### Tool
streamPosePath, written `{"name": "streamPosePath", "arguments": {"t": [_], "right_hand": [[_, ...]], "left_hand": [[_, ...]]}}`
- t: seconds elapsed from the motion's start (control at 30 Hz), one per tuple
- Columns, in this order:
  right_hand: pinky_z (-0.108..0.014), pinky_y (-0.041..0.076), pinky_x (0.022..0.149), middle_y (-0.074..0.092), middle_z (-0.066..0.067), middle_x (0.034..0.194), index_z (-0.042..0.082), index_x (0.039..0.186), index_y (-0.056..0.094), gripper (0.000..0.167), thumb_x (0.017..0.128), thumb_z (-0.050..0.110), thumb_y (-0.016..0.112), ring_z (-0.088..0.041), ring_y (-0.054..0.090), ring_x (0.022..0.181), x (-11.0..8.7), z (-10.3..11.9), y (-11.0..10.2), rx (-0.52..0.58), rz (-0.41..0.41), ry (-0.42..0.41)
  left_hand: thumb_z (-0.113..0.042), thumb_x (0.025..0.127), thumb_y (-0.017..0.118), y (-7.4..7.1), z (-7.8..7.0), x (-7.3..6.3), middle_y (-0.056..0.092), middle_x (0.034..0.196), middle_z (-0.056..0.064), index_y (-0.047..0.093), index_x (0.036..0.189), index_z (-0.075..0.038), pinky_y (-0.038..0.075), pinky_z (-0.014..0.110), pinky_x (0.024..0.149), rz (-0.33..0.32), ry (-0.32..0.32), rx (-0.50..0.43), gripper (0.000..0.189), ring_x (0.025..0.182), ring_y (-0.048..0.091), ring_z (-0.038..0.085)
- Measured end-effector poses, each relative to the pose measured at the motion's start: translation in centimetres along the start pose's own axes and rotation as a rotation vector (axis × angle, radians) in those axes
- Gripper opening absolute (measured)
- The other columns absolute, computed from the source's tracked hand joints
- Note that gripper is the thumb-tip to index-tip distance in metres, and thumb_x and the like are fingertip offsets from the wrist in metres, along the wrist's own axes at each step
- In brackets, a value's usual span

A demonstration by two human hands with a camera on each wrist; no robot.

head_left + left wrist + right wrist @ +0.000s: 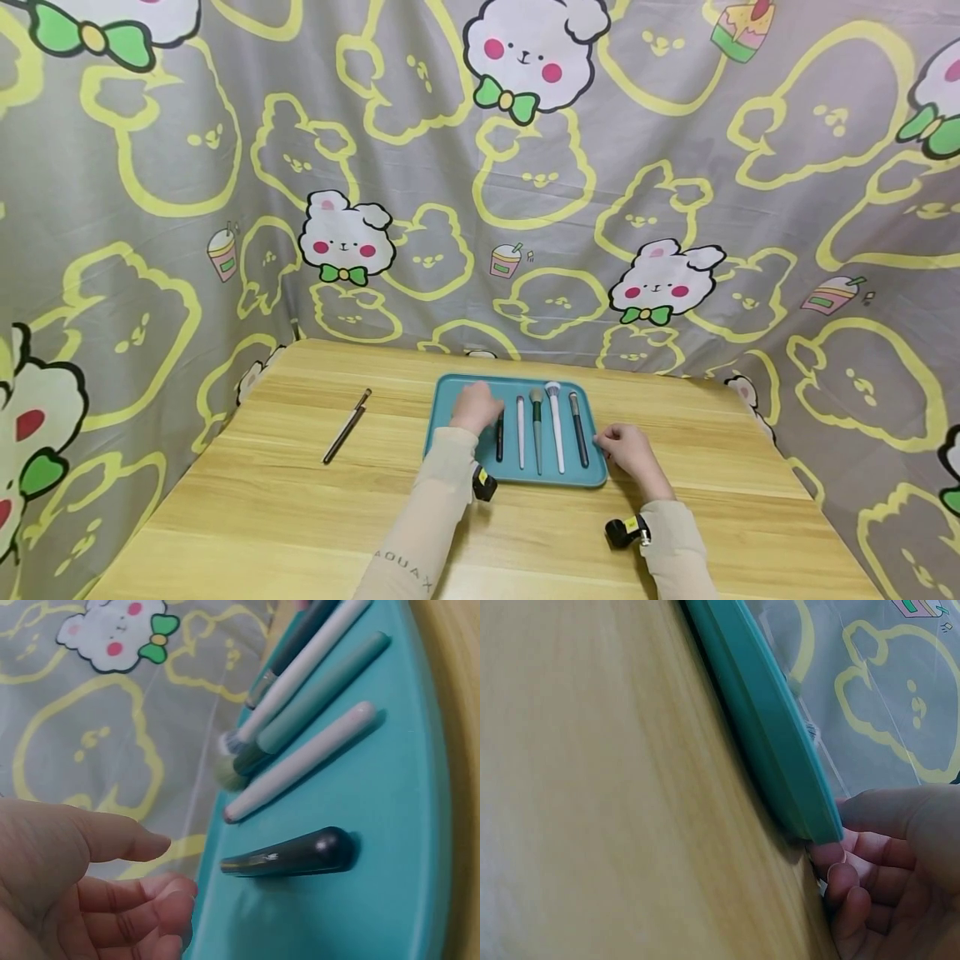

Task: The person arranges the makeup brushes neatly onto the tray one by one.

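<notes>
Look, a teal tray.
Left hand, fingers apart, hovers by a black handle; right hand pinches the rim.

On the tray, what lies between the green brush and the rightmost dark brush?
The long white brush lies between them, as the head view shows.

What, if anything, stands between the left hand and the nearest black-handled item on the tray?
Nothing visible: the left wrist view shows only a gap between the left hand and the black-handled item.
</notes>
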State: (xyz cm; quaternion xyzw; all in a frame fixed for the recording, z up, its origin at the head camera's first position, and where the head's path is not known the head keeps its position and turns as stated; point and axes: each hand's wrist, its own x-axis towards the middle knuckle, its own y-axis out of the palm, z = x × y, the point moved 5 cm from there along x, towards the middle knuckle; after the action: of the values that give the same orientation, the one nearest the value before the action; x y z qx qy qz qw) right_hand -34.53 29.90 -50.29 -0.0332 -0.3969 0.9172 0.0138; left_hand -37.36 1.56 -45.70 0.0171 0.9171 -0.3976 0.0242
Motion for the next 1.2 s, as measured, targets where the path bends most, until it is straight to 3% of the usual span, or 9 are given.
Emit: {"name": "streamPosePath", "arguments": {"t": [0.27,0.57,0.87,1.1,1.2], "right_hand": [[-0.028,0.042,0.056,0.059,-0.005,0.068,0.001,0.081,0.064,0.021,0.093,0.018,0.062,-0.016,0.050,0.061,0.1,0.0,0.0,0.002,0.004,0.005],[-0.029,0.041,0.055,0.059,-0.004,0.066,0.001,0.080,0.063,0.021,0.093,0.017,0.062,-0.017,0.050,0.060,0.0,0.0,0.0,0.004,-0.001,-0.006],[-0.029,0.041,0.054,0.058,-0.005,0.066,0.000,0.081,0.063,0.020,0.093,0.017,0.062,-0.017,0.050,0.059,-0.2,0.0,0.0,0.013,-0.004,-0.004],[-0.028,0.042,0.054,0.059,-0.005,0.067,0.000,0.083,0.064,0.020,0.093,0.018,0.062,-0.016,0.050,0.058,-0.2,0.1,0.0,0.012,0.001,0.004],[-0.028,0.041,0.054,0.059,-0.005,0.067,0.001,0.083,0.064,0.020,0.093,0.018,0.063,-0.016,0.050,0.058,-0.1,0.2,0.0,0.015,0.000,0.002]], "left_hand": [[-0.019,0.095,0.057,-1.6,-0.5,-0.5,0.026,0.044,-0.005,0.033,0.050,-0.017,0.022,0.025,0.039,-0.013,0.013,-0.031,0.051,0.039,0.026,0.011],[-0.018,0.092,0.055,-3.4,-0.2,-1.0,0.024,0.047,-0.006,0.032,0.053,-0.018,0.023,0.026,0.043,-0.047,0.058,-0.036,0.045,0.042,0.024,0.011],[-0.020,0.092,0.058,-5.2,0.7,-1.5,0.033,0.056,-0.004,0.038,0.064,-0.017,0.028,0.027,0.050,-0.121,0.108,0.009,0.034,0.050,0.033,0.012],[-0.022,0.093,0.059,-7.3,1.6,-2.0,0.056,0.069,0.002,0.061,0.083,-0.010,0.037,0.028,0.054,-0.138,0.115,0.006,0.016,0.058,0.048,0.016],[-0.024,0.094,0.057,-8.4,2.4,-2.2,0.061,0.074,0.004,0.065,0.091,-0.008,0.038,0.028,0.054,-0.143,0.106,0.027,0.017,0.059,0.051,0.017]]}}
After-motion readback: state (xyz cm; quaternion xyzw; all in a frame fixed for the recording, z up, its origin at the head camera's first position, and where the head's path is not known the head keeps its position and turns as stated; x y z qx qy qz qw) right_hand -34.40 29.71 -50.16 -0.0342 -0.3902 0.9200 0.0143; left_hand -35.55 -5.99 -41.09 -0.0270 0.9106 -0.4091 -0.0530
